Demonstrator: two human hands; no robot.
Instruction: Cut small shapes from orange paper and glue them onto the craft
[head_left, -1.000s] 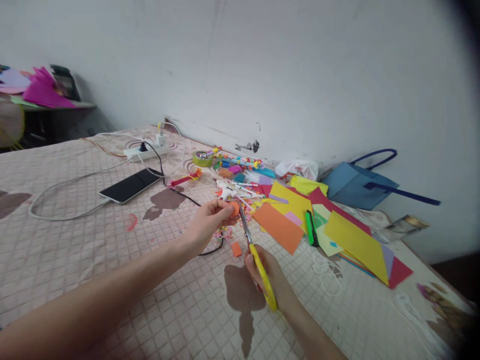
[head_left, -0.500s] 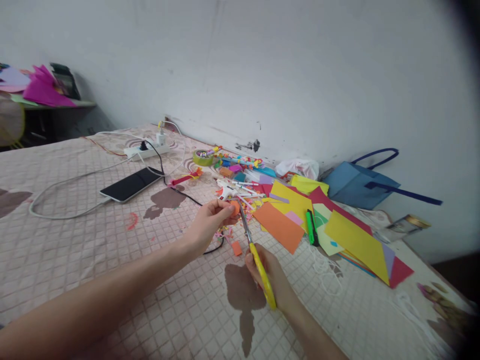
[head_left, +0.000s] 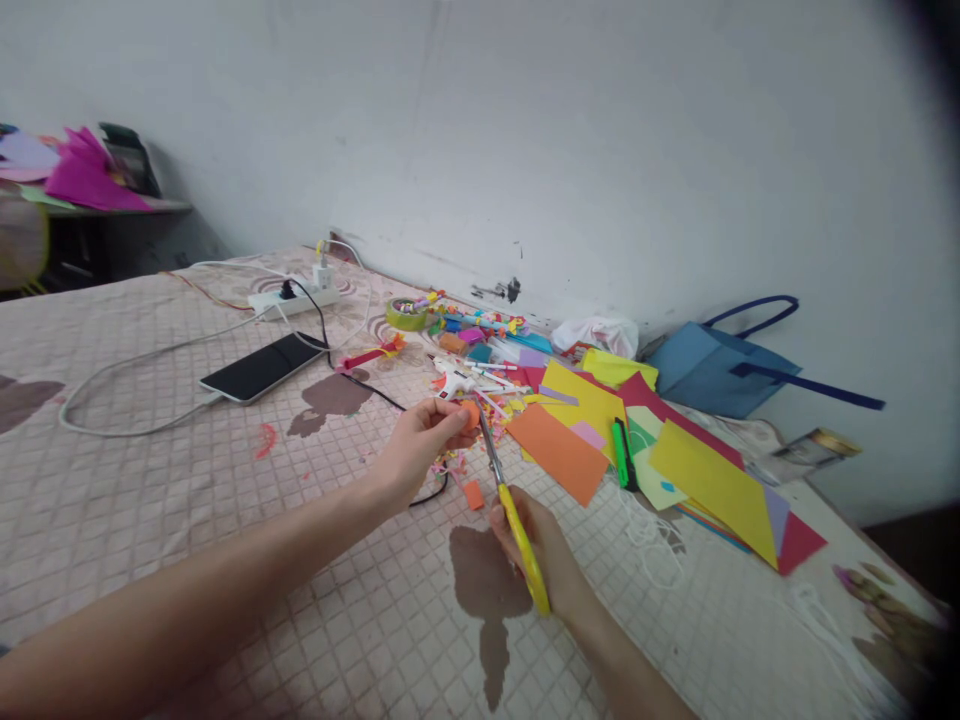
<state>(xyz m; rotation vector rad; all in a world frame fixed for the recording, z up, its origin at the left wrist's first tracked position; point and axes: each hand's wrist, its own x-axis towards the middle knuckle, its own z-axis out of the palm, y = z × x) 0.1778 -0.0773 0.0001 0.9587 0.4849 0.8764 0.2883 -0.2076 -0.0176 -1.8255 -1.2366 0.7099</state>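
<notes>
Between the thumb and fingers of my left hand (head_left: 420, 445) is a small piece of orange paper (head_left: 470, 415). My right hand (head_left: 541, 545) is wrapped round the yellow handles of a pair of scissors (head_left: 517, 530). The metal blades point away from me, their tips right beside the paper's edge; whether they touch it I cannot tell. Below the blades a small orange paper scrap (head_left: 473, 495) lies on the tablecloth (head_left: 360, 590). Just beyond my left hand are a white glue gun (head_left: 453, 380) and a scatter of tiny coloured clippings.
Right of my hands lie an orange sheet (head_left: 559, 452), a green box cutter (head_left: 622, 455), more coloured paper (head_left: 716, 485) and white string (head_left: 652, 545). A blue bag (head_left: 724, 370) leans near the wall. On the left are a phone (head_left: 264, 368), its cable and a power strip (head_left: 296, 300).
Almost nothing differs. Both hands keep their hold and position, with the scissor tips still beside the orange paper.
</notes>
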